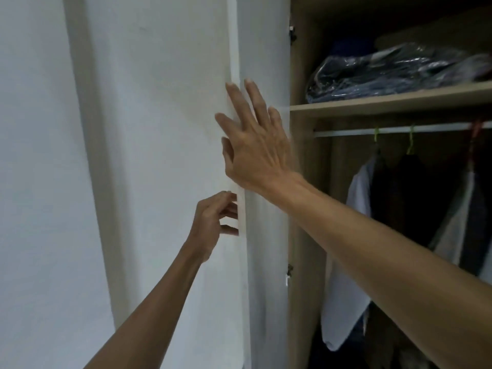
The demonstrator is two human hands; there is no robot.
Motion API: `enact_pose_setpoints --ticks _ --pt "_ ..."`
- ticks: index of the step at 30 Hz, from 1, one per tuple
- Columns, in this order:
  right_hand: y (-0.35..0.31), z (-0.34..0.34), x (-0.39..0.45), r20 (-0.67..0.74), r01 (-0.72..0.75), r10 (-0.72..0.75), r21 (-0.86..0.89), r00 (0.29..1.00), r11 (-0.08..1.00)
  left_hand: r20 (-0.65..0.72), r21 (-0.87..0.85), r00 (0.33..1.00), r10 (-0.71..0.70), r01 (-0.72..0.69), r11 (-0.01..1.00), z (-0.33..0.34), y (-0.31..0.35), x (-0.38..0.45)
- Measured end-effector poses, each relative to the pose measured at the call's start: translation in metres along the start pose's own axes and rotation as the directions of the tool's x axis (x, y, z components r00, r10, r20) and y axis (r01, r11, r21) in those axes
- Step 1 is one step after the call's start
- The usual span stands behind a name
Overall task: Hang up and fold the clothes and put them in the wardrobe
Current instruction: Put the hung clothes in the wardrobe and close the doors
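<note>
The tall white wardrobe door (266, 49) is standing swung out on its hinges, seen nearly edge-on, with the white wall (40, 155) lying behind it to the left. The right hand (255, 145) is reaching across and lying flat against the door near its free edge, its fingers (235, 98) straight and spread apart, pressing on the panel rather than curling round anything. Below it, the left hand (213, 222) is coming up to the same edge with its fingers (229, 230) loosely curled and slightly apart; their tips are meeting the thin front edge of the door, though whether they are actually pinching it cannot be told from this angle.

To the right, the light-brown wooden wardrobe (306, 209) is standing open. On its upper wooden shelf (386, 102) a bundle of dark folded clothes wrapped in clear plastic (394, 70) is lying, with something blue in the shadow behind it. Just under the shelf a silver metal hanging rail (386, 131) is running across. Two pale-green plastic hangers (411, 141) are hooking over the rail side by side, and a reddish hanger (476, 129) is sitting further right. A white shirt (346, 302) is hanging down on the left side of the compartment, beside dark garments (410, 198) in the middle; another pale garment is showing at the far right, partly hidden by the right forearm. The bottom of the compartment is too dark to make out
</note>
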State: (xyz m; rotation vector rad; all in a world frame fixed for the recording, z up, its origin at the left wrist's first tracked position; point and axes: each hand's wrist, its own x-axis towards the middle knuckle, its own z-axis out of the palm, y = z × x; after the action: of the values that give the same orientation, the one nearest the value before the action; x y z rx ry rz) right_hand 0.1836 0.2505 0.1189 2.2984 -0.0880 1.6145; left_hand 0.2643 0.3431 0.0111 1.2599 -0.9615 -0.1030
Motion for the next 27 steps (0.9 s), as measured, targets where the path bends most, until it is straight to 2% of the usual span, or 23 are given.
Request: enact_pose_setpoints --ticks 3,8,11,14,17,20,27 --pt "0.027 -0.021 -0.01 -0.006 -0.051 0.051 -0.176 0.999 0.983 0.162 0.021 0.986 0.039 -0.043 0.999 0.042 -0.005 0.01" --pt "0.088 -0.062 -0.034 0.056 -0.167 0.215 -0.458 0.975 0.873 0.227 0.103 0.952 0.206 -0.234 0.967 0.127 -0.027 0.043" --pt "0.133 -0.081 -0.049 0.077 -0.142 0.226 -0.572 0.971 0.808 0.269 0.151 0.921 0.282 -0.329 0.932 0.173 -0.036 0.06" --pt "0.179 -0.089 -0.065 0.09 -0.087 0.194 -0.661 0.977 0.745 0.303 0.274 0.87 0.389 -0.47 0.839 0.214 -0.043 0.082" --pt "0.221 -0.089 -0.08 0.13 -0.043 0.19 -0.708 0.973 0.705 0.355 0.39 0.824 0.441 -0.559 0.731 0.246 -0.045 0.106" --pt "0.257 -0.088 -0.093 0.154 -0.065 0.251 -0.719 0.956 0.692 0.422 0.484 0.806 0.415 -0.587 0.649 0.272 -0.044 0.128" --pt "0.317 -0.084 -0.105 0.201 -0.086 0.327 -0.72 0.923 0.688 0.435 0.563 0.825 0.359 -0.561 0.607 0.319 -0.05 0.157"
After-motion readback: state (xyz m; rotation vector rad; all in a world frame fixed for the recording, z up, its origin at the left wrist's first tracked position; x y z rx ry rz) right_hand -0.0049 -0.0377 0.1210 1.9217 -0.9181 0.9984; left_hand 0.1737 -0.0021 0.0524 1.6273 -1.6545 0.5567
